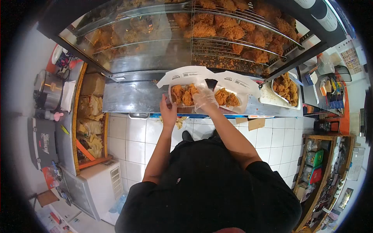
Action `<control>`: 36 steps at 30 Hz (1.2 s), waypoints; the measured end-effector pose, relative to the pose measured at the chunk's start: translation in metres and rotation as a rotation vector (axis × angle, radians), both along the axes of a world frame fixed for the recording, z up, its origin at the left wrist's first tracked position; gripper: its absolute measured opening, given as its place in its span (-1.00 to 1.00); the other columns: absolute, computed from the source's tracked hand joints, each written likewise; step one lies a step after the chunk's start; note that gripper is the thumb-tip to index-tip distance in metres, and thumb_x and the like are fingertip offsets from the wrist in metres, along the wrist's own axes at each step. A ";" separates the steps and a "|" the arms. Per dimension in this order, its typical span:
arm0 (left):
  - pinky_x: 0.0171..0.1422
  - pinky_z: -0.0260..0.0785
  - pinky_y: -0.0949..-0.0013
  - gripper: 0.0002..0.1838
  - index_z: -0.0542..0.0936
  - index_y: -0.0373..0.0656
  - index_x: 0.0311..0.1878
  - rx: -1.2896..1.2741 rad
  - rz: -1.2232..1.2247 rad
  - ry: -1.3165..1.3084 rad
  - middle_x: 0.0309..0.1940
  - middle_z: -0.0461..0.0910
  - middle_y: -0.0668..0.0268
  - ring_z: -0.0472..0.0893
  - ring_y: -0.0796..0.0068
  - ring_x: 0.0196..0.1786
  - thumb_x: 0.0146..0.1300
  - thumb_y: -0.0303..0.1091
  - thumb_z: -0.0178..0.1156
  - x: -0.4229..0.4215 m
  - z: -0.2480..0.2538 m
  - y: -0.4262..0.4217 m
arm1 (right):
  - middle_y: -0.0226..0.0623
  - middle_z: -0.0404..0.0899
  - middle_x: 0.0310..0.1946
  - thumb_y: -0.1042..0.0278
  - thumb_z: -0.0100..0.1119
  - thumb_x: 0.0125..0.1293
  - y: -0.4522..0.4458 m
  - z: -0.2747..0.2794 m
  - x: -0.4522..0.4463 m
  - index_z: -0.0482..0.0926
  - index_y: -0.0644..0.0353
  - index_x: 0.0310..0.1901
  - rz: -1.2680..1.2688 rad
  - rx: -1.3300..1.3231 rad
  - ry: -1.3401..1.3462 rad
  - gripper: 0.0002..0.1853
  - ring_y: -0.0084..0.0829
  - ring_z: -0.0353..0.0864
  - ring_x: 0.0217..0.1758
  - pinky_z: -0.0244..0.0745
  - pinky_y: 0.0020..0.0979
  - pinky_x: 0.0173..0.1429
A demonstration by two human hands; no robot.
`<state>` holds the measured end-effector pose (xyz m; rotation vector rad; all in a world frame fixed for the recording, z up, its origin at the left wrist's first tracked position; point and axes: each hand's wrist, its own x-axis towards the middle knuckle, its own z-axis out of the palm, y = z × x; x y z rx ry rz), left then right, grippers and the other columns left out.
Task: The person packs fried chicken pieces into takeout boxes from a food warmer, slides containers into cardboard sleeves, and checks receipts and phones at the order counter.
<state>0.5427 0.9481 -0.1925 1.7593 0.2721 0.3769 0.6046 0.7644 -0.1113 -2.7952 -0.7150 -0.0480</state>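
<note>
Fried chicken [178, 94] lies just left of the gloved right hand [205, 99] — whether its fingers pinch, I cannot tell — the left hand [168, 112], fingers spread, at the box's [197, 72] corner

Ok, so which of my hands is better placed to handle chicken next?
Probably your right hand: it wears a clear plastic glove and is right by the chicken in the left box. Your left hand looks bare and is at that box's left side.
</note>
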 end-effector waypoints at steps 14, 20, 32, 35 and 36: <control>-0.18 0.42 0.39 -0.57 0.51 -0.19 0.14 0.089 -0.237 0.169 -0.13 0.57 0.19 0.55 0.36 -0.22 0.15 -0.54 0.17 -0.090 0.025 -0.004 | -0.18 0.65 -0.24 0.24 0.09 0.23 -0.136 -0.042 -0.042 0.58 0.24 -0.07 -0.682 0.537 -0.160 -0.68 -0.28 0.62 -0.11 0.48 -0.33 0.01; 0.00 0.45 0.31 -0.44 0.42 -0.14 0.26 0.213 -0.714 0.001 0.08 0.47 0.08 0.55 0.22 -0.04 0.12 -0.53 0.21 -0.049 0.060 -0.064 | -0.01 0.62 -0.18 0.26 0.16 0.09 -0.157 -0.047 -0.049 0.53 0.19 0.08 -0.760 0.663 0.119 -0.53 -0.13 0.61 -0.10 0.47 -0.25 0.05; 0.48 0.07 0.16 -0.09 -0.04 -0.37 0.45 0.409 -0.660 -0.068 0.43 0.03 -0.18 0.10 -0.10 0.46 0.06 -0.51 0.22 -0.004 0.033 -0.151 | 0.07 0.54 0.02 0.04 0.02 0.23 -0.141 -0.053 -0.039 0.58 0.13 0.05 -0.649 0.022 0.158 -0.54 -0.04 0.46 0.21 0.36 -0.14 0.26; 0.48 0.07 0.18 -0.09 -0.06 -0.35 0.46 0.404 -0.637 -0.143 0.44 0.02 -0.16 0.07 -0.06 0.48 0.09 -0.49 0.21 -0.002 0.030 -0.146 | -0.01 0.58 -0.05 0.03 0.09 0.16 -0.146 -0.042 -0.038 0.57 0.12 0.07 -0.682 0.473 0.258 -0.51 -0.06 0.54 0.10 0.41 -0.18 0.20; 0.48 0.07 0.18 -0.09 -0.06 -0.35 0.46 0.405 -0.635 -0.143 0.44 0.02 -0.16 0.07 -0.06 0.48 0.09 -0.49 0.21 -0.001 0.030 -0.146 | -0.01 0.58 -0.05 0.03 0.09 0.16 -0.148 -0.039 -0.035 0.57 0.12 0.07 -0.680 0.474 0.257 -0.51 -0.06 0.54 0.10 0.41 -0.18 0.20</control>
